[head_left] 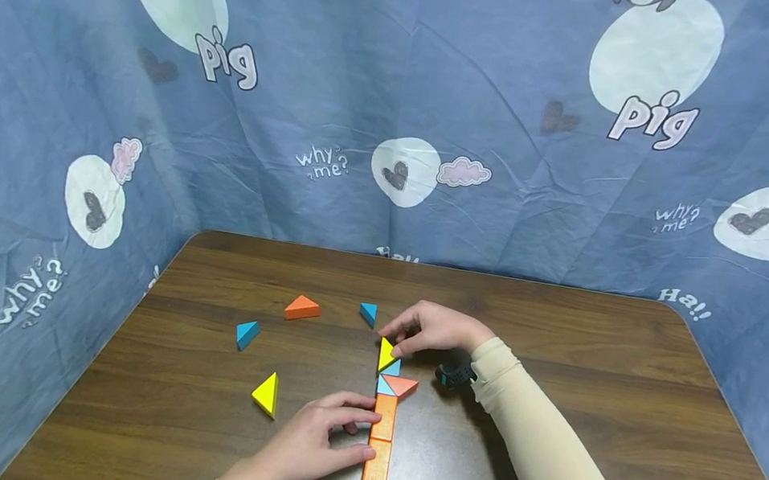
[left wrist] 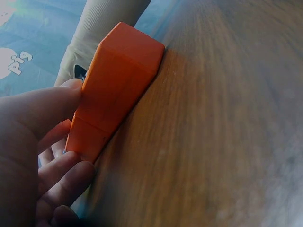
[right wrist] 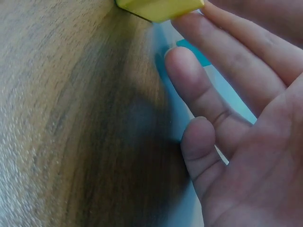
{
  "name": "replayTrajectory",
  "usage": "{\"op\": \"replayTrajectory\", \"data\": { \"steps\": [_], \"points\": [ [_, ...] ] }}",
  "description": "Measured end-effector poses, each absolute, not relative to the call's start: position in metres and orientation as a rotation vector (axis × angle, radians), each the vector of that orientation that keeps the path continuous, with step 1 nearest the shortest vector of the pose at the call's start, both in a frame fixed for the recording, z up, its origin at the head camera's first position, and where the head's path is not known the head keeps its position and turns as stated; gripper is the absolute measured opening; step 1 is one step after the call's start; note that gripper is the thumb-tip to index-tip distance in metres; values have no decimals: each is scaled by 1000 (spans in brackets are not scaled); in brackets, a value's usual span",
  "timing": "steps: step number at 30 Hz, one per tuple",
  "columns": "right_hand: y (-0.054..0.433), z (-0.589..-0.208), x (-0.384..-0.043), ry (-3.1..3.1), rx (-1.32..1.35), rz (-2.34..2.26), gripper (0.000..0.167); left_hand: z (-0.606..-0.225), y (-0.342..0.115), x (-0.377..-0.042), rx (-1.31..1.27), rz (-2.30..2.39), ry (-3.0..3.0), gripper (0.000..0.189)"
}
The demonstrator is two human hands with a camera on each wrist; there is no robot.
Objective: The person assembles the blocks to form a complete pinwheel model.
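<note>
A column of blocks runs up the table, with two orange rectangular blocks at its near end: a lower block [head_left: 377, 470] and an upper block [head_left: 384, 418]. My left hand [head_left: 318, 436] rests its fingertips along their left side. Above them sit a light blue triangular block [head_left: 384, 387] and a salmon triangular block [head_left: 402, 386] that juts out to the right. At the far end my right hand [head_left: 438, 328] pinches a yellow triangular block [head_left: 385, 356] between thumb and finger. This yellow piece adjoins another blue triangular block [head_left: 393, 368], partly covered.
Left of the column lie a loose yellow triangle [head_left: 268, 395], a blue triangle [head_left: 246, 334] and an orange triangle [head_left: 302, 308]. Another blue triangle [head_left: 368, 313] is near the right fingertips. A patterned blue cloth [head_left: 502, 231] hangs behind the wooden table [head_left: 594, 365].
</note>
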State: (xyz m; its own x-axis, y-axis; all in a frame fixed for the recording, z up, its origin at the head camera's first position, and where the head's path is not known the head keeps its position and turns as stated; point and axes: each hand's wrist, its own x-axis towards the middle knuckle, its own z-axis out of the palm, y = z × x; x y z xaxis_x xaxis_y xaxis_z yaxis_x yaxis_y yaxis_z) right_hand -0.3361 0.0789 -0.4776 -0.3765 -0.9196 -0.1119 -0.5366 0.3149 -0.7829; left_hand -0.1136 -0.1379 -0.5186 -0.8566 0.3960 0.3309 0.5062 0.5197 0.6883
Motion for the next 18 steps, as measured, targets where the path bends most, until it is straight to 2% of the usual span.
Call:
{"op": "replayTrajectory", "data": {
  "steps": [18],
  "points": [
    [79,-479,-336,2031,-1316,-895,31,-518,-137,-113,-772,-1239,-2631,38]
  ]
}}
